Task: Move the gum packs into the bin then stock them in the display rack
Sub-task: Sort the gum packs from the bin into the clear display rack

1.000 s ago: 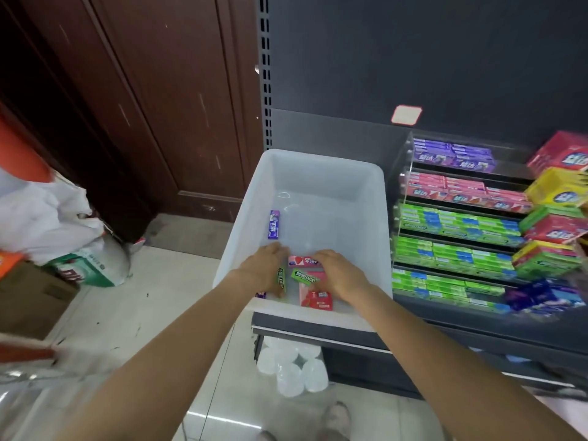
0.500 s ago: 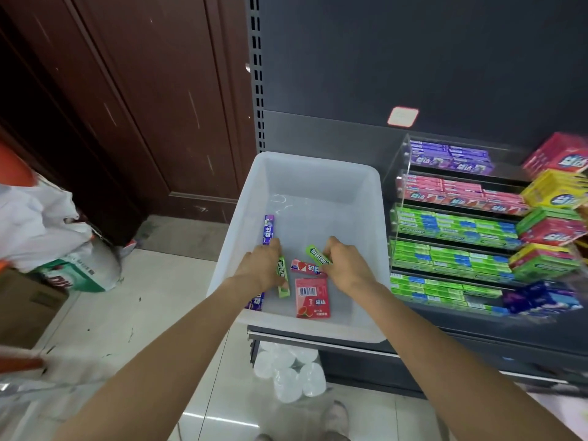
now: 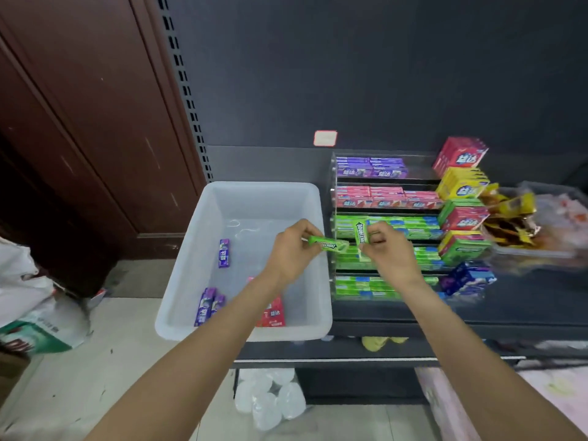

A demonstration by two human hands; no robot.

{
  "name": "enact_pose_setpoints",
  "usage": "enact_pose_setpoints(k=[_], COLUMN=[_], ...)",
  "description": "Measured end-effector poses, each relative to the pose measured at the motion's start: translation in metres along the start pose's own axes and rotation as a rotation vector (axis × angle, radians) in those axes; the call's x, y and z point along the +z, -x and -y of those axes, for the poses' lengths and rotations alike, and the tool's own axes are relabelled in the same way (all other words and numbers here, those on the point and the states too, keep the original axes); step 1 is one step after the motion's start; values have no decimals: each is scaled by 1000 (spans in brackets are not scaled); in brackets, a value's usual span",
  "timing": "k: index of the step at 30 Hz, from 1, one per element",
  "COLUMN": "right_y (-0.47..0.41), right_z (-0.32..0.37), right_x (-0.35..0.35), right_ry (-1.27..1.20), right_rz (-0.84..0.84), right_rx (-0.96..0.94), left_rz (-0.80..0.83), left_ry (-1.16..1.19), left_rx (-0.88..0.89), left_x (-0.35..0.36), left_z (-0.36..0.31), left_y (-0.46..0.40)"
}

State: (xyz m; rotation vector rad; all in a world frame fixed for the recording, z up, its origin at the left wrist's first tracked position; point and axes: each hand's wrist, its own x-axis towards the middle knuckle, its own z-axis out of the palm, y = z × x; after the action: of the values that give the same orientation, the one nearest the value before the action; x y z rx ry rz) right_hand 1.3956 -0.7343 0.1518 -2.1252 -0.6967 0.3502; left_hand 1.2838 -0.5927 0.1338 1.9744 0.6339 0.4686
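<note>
The left hand's [image 3: 291,249] fingers [image 3: 305,229] are pinching one end of a green gum pack [image 3: 329,245], which is lying roughly level and pointing to the right, above the right edge of the bin [image 3: 264,190]. The right hand's [image 3: 389,253] fingers [image 3: 377,232] are curling round a second green pack [image 3: 360,235], which is standing nearly upright with its printed face toward the camera. The two packs are sitting just beside each other, their near ends almost meeting, in front of the green rows of the display rack [image 3: 386,224].

Both forearms are reaching up from the bottom of the view, the left one crossing over the bin and hiding part of what lies in it. The bin, a white plastic tub, is resting on a dark shelf [image 3: 477,313] just left of the rack. Inside it a single purple pack [image 3: 224,253] is lying near the left wall, further purple packs [image 3: 208,305] are lying together near the front left corner, and a red pack [image 3: 273,315] is showing beside the left forearm at the front.

The rack is holding tiers of gum: purple at the top, pink below, then three green rows. Coloured boxes [image 3: 463,205], red, yellow and green, are stacking up against its right side, with blurred wrapped goods [image 3: 515,218] further right.
</note>
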Motion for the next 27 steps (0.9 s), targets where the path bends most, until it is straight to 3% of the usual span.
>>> enact_pose_setpoints(k=[10,13,18,27], right_y=[-9,-17,-21,-19], right_z=[-112,-135,-151,-161], right_x=[-132,-153,-171,-184], right_ry=[46,80,39,-2], right_rz=[-15,9,88,125], right_rx=[75,58,-9,-78], left_rz=[239,237,194,362], left_ry=[-164,-222,-295,-603], left_rx=[-13,-45,-92,23], left_x=[171,208,240,246], left_z=[-49,-46,-38,-24], left_y=[-17,-17,-16,-18])
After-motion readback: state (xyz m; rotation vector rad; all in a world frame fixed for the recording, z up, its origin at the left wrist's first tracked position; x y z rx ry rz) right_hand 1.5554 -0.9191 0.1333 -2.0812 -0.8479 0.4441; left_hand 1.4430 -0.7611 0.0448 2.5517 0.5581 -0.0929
